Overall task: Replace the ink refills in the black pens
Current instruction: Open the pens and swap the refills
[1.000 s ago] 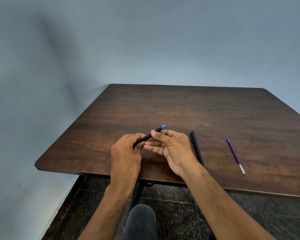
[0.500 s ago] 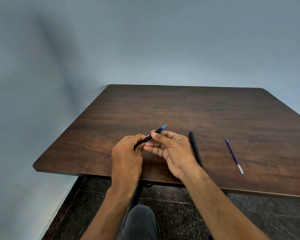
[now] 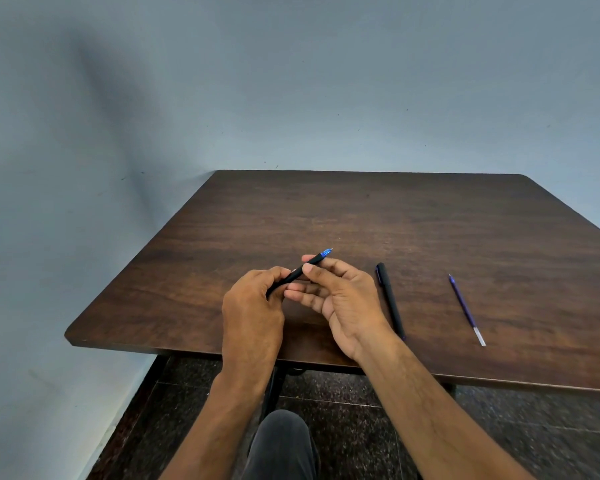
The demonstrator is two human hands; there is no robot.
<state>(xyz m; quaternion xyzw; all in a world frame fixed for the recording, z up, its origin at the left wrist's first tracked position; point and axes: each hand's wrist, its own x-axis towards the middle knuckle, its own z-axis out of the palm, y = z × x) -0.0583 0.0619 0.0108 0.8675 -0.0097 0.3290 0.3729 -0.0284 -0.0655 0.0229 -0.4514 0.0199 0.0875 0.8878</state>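
A black pen (image 3: pixel 300 271) with a blue tip pointing up and to the right is held between both hands just above the dark wooden table (image 3: pixel 395 220). My left hand (image 3: pixel 253 306) grips its lower end, which is hidden in the curled fingers. My right hand (image 3: pixel 340 299) pinches the barrel near the tip with thumb and forefinger, palm turned up. A second black pen (image 3: pixel 390 299) lies on the table just right of my right hand. Farther right lies a loose blue ink refill (image 3: pixel 466 310) with a pale lower end.
The table's near edge (image 3: pixel 187 349) runs just under my wrists, with its left corner near a blue-grey wall (image 3: pixel 84 202). A dark speckled floor (image 3: pixel 361 427) and my knee (image 3: pixel 281 445) show below.
Both hands keep the same hold on the pen. The hands have shifted very slightly; the pen and refill on the table have not moved.
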